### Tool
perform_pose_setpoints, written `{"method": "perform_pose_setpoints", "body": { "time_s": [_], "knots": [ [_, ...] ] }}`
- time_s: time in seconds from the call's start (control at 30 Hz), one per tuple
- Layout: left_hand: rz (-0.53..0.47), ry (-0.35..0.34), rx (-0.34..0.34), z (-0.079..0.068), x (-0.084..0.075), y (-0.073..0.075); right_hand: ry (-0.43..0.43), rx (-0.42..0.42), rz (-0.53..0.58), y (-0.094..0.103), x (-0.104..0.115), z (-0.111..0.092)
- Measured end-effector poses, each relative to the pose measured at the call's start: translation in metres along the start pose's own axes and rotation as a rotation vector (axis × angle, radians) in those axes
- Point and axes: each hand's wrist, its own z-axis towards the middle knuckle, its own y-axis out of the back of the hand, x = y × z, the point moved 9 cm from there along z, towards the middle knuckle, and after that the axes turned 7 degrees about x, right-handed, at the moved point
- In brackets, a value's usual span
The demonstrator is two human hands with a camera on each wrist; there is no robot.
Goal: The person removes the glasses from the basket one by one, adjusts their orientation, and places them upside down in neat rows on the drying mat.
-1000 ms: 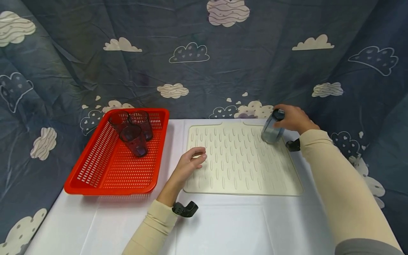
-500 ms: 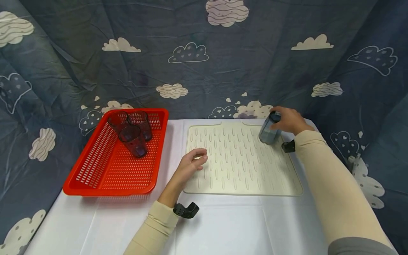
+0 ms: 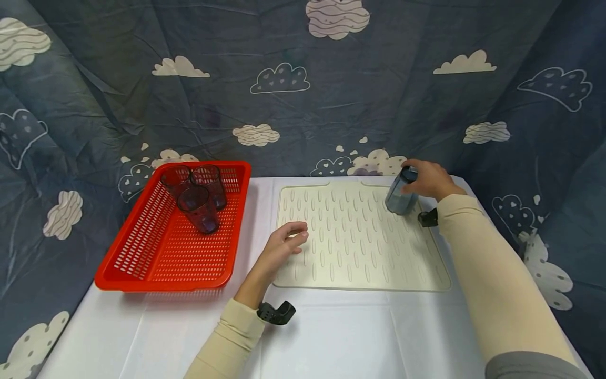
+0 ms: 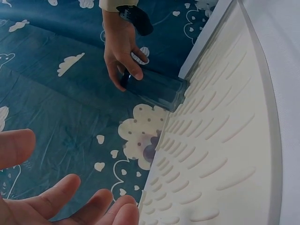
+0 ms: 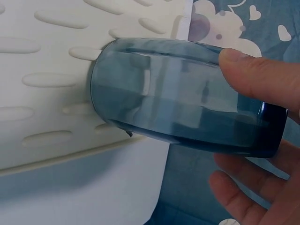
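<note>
A blue-tinted drinking glass [image 3: 400,197] stands upside down at the back right corner of the cream ribbed drying mat [image 3: 350,242]. Its thick dark base points up, and its rim is right at the mat's surface in the right wrist view. My right hand [image 3: 430,180] grips the glass near that base, with the thumb [image 5: 258,77] along one side and fingers at the other. My left hand [image 3: 283,243] hovers over the mat's left part, fingers relaxed and holding nothing.
To the left, a red perforated plastic basket [image 3: 165,283] bears three dark tinted glasses [image 3: 198,209], grouped toward its back. A white cloth [image 3: 331,331] covers the table. Behind hangs a dark blue curtain [image 3: 379,105] with cloud prints, close to the table's back edge.
Over the first half second, my right hand moved the glass slightly left and down at the mat's back right corner. Since then both hands have stayed nearly still.
</note>
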Motion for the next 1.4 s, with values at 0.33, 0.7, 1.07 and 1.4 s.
{"method": "perform_pose_setpoints", "body": {
  "time_s": [0.33,0.7,1.07,1.4],
  "knots": [
    [-0.008,0.01,0.015,0.002,0.004,-0.005,-0.017,0.036,0.039,-0.005,-0.009,0.0],
    [0.005,0.017,0.038,0.003,0.007,-0.01,-0.025,-0.002,0.115,-0.014,-0.003,-0.001],
    [-0.006,-0.009,0.03,0.006,0.0,-0.008,-0.021,0.004,0.022,-0.013,-0.005,-0.004],
    [-0.009,-0.026,-0.017,0.004,-0.005,-0.004,0.032,-0.041,-0.118,-0.008,0.012,-0.012]
  ]
}}
